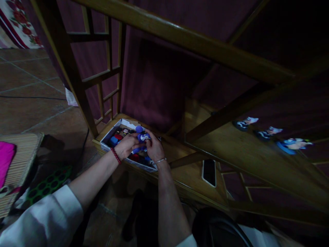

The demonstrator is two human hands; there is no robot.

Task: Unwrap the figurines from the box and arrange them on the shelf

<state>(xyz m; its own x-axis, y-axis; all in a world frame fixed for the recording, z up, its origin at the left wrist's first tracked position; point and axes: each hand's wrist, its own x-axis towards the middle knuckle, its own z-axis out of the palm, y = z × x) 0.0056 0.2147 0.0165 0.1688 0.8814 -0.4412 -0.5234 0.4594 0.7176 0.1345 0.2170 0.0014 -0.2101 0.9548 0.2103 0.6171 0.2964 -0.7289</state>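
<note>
Both of my hands are over a shallow white cardboard box (107, 138) that stands on the lower wooden shelf. Between them is a small blue figurine (144, 137) with a pale front. My left hand (127, 145), with a red bead bracelet at the wrist, closes on the figurine's left side. My right hand (154, 146), wearing a thin silver bracelet, grips it from the right with thumb and fingers. Several small red, blue and dark items lie in the box, partly hidden by my hands. A round blue piece (139, 129) shows just above the figurine.
A phone with a white edge (209, 172) lies on the lower shelf to the right. Three small figurines on round bases (288, 145) stand on the higher shelf (244, 161). A wooden beam (195, 41) crosses above. A woven mat (28, 151) is at the left.
</note>
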